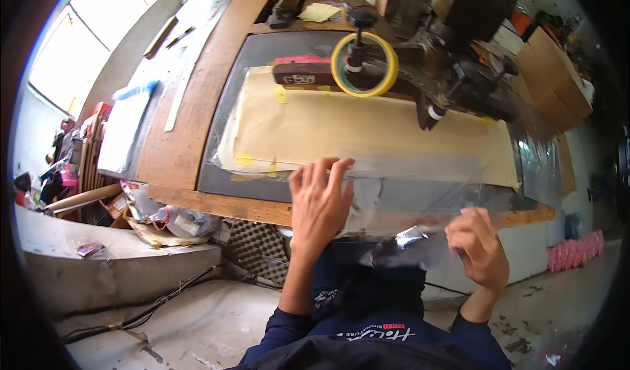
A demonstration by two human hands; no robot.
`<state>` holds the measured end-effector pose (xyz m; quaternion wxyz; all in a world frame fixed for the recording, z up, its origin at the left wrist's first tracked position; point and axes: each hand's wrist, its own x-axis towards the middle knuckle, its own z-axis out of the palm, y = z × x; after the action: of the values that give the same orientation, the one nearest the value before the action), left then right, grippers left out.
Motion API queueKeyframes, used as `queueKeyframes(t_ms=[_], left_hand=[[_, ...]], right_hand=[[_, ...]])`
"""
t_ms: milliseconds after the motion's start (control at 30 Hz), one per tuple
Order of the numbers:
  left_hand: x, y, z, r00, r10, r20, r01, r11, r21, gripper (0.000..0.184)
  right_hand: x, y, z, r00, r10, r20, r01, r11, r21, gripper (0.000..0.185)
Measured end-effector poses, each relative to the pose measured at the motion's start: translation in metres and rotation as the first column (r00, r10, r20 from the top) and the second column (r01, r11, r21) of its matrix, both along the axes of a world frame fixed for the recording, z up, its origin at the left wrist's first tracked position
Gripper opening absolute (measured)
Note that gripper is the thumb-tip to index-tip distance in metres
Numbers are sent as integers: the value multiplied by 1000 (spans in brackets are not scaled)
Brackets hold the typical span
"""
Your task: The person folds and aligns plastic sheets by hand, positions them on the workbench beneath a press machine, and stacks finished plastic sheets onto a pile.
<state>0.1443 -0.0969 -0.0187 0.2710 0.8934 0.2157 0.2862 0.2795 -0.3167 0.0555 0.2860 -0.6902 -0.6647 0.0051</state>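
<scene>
My left hand is over the front edge of the work surface, its fingers bent at the near edge of a tan paper sheet and touching a clear plastic film. To the right, my right hand has its fingers closed on the film, which hangs past the table edge toward my body. The tan sheet lies on a dark mat, with small yellow tape pieces at its corners and edges.
Above the sheet stands a dark machine with a yellow tape roll on it. A metal ruler and plastic bags lie at left. A cardboard box is at right, a pink bundle below.
</scene>
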Motion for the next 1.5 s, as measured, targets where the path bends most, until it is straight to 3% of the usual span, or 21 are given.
queueKeyframes(t_ms=[67, 100, 167, 267, 333, 367, 400, 433, 467, 500, 567, 600, 667, 733, 800, 867, 967, 1167, 1367, 1500], left_hand=[[1, -1, -1, 984, 150, -93, -121, 955, 270, 28], [0, -1, -3, 984, 144, -102, -113, 959, 260, 30], [1, -4, -2, 978, 184, -94, -149, 943, 298, 31], [0, -5, -4, 976, 203, -75, -169, 933, 317, 33], [-1, -6, -5, 975, 209, -74, -177, 935, 308, 33], [-1, -5, -5, 977, 201, -74, -172, 942, 290, 33], [-1, -5, -5, 977, 200, -75, -171, 942, 288, 33], [-1, -5, -5, 977, 206, -59, -182, 944, 277, 33], [0, -5, -4, 976, 215, -45, -195, 944, 266, 34], [0, -6, -4, 973, 224, -47, -204, 942, 267, 34], [0, -6, -5, 958, 282, -41, -270, 945, 184, 34], [-1, -6, -5, 953, 300, -42, -287, 938, 192, 34], [-2, -4, -5, 945, 324, -44, -315, 939, 141, 34], [-2, -2, -4, 942, 334, -44, -325, 935, 141, 32], [-4, 0, -5, 974, 227, 10, -227, 974, -1, 30], [-8, 3, -5, 981, 192, 21, -192, 981, 1, 29], [-11, 11, -5, 976, 84, 201, -47, 982, -183, 32], [-11, 10, 0, 970, 141, 197, -44, 903, -427, 29], [-9, 11, 3, 984, 131, 119, -73, 913, -401, 29], [-8, 14, 4, 990, 92, 105, -53, 945, -323, 26]], right_hand=[[-2, -39, 8, 996, -60, -69, 59, 998, -13, 16], [-3, -60, 11, 985, -95, -146, 94, 995, -14, 13], [-1, -100, 14, 913, -186, -362, 254, 956, 149, 7], [17, -171, 19, 835, -187, -517, 434, 802, 410, 13], [49, -266, 23, 709, 123, -695, 484, 632, 605, 13], [58, -297, 34, 554, 452, -699, 480, 513, 712, 13], [58, -306, 48, 554, 450, -701, 481, 514, 710, 13], [58, -309, 66, 766, 244, -595, 487, 386, 784, 10], [60, -311, 80, 889, -6, -457, 442, 266, 856, 8], [61, -300, 90, 888, 3, -460, 442, 271, 855, 8], [60, -241, 99, 936, -27, -351, 333, 394, 857, 8], [51, -188, 87, 939, -139, -315, 342, 497, 797, 8], [45, -97, 41, 972, -146, -183, 231, 723, 652, 7], [12, -7, 5, 964, -83, -251, 201, 847, 493, 14], [3, 53, -14, 996, -46, 70, 28, 968, 249, 10], [0, 89, -35, 979, -17, 204, 2, 997, 74, 13], [3, 118, -54, 987, -46, 152, 29, 994, 110, 16], [-2, 129, -61, 979, -86, 184, 70, 993, 93, 26], [-3, 133, -63, 970, -136, 200, 130, 991, 43, 41], [-4, 135, -67, 968, -157, 198, 152, 988, 37, 33]])
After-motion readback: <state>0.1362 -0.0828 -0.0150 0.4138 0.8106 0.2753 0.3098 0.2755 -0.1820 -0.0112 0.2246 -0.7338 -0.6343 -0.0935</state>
